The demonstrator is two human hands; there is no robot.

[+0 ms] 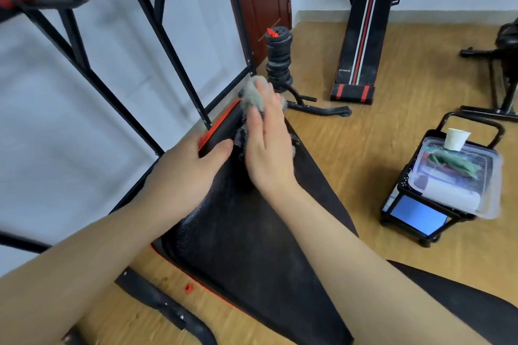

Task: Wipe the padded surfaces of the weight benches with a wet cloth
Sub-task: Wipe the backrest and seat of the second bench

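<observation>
The bench pad [252, 246] runs forward from the person, with the rack frame [157, 36] standing along its left side and far end. The left hand [185, 173] grips the pad's left edge; the right hand [269, 154], just beside it, holds the cloth [253, 94] at the far end. Behind the cloth stands a stack of weight plates [279, 61], with a sit-up bench [361, 39] to its right. Right of the pad, a stand [406, 216] carries a container [476, 196], and a cup [457, 138] rests on the container's far edge.
</observation>
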